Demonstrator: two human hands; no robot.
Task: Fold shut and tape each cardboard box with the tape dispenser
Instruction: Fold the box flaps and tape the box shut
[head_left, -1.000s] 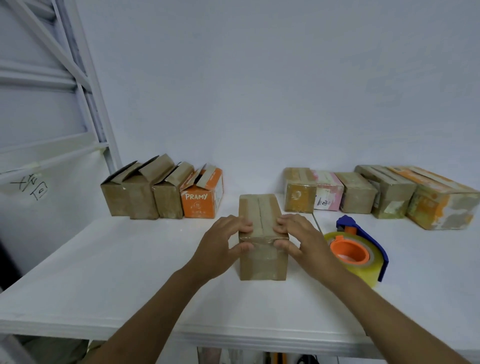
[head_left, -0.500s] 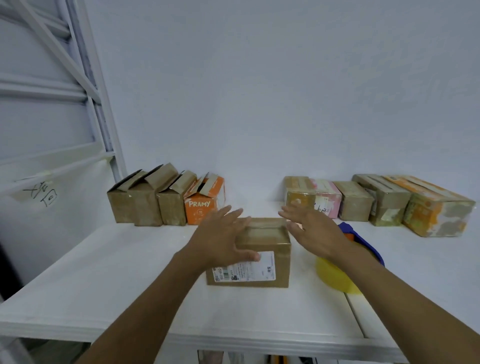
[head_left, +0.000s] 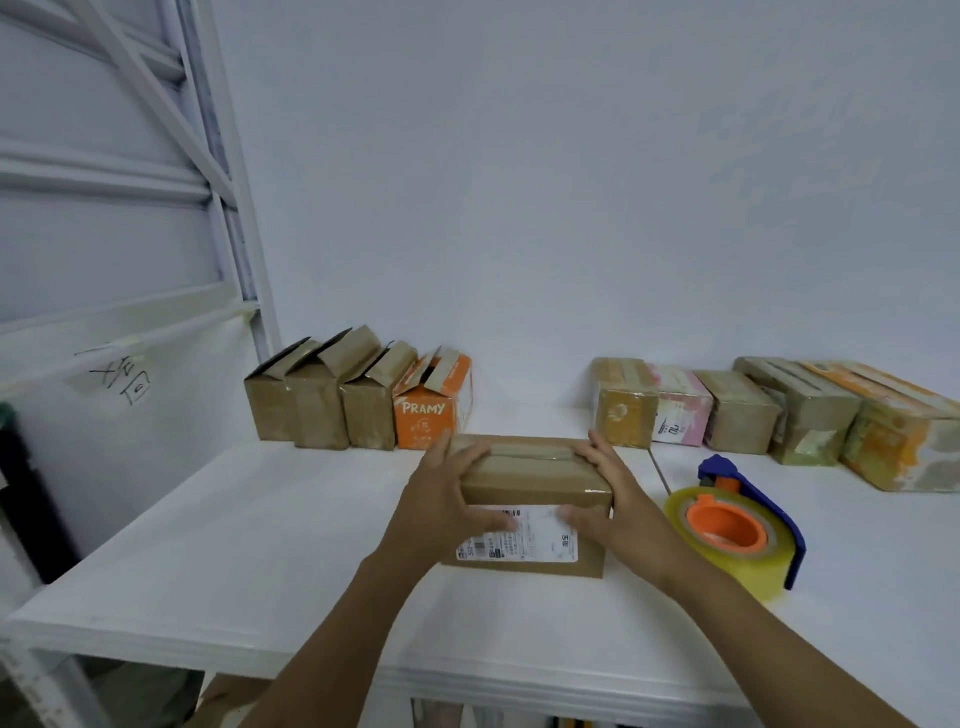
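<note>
Head view. Both hands grip one box (head_left: 535, 499) at mid-table (head_left: 260, 519), its long side and white label (head_left: 524, 540) facing the person. The left hand (head_left: 441, 509) clasps the left end: fingers (head_left: 467, 457) curl close together over the top edge, thumb across the label. The right hand (head_left: 613, 504) mirrors it on the right end, fingers (head_left: 597, 452) laid together on top, thumb on the front face. A glossy strip of tape runs along the top seam, so the flaps appear shut (whether the ends are sealed cannot be told).

The dispenser (head_left: 737, 525) lies on its side just beside the right forearm, untouched. Four open boxes (head_left: 358, 405) wait at the back left; five taped ones (head_left: 769, 410) stand at the back right.

Risks, as judged from this pose: the right forearm, if swung outward, could knock the dispenser towards the table edge. The grip holds only the upper edges, so a lift could let the box pivot and slip. Pressing the seam too hard could buckle the flaps and wrinkle the tape.
</note>
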